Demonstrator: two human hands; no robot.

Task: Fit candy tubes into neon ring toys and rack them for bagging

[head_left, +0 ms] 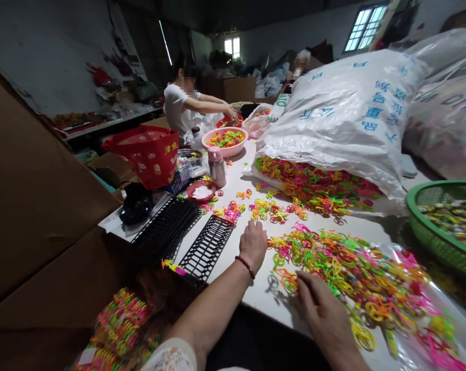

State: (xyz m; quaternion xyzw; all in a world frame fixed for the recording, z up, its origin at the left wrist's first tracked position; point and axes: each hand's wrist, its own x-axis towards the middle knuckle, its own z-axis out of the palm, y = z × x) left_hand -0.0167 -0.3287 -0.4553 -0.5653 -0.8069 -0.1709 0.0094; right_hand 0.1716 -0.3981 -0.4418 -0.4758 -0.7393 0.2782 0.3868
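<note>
My left hand (253, 242), with a dark red bead bracelet at the wrist, is closed over the white table (256, 296). Its fingertips are hidden, and so is anything in them. Just right of the black slotted rack (206, 248), it is close to a row of small colourful plastic pieces (278, 213). Fingers of my right hand (325, 312) are pressed together at an orange toy bicycle (286, 281), at the left edge of a large loose pile of toy bicycles (344, 263). The pile is mixed pink, yellow, green, red and orange.
More black racks (165, 224) lie stacked at left. A white sack (341, 118) spills toy bicycles at the back. A green basket (445, 232) stands right; a pink basin (225, 147), thermos (216, 167) and red bag (145, 154) stand behind. A co-worker (182, 105) reaches into a red bowl.
</note>
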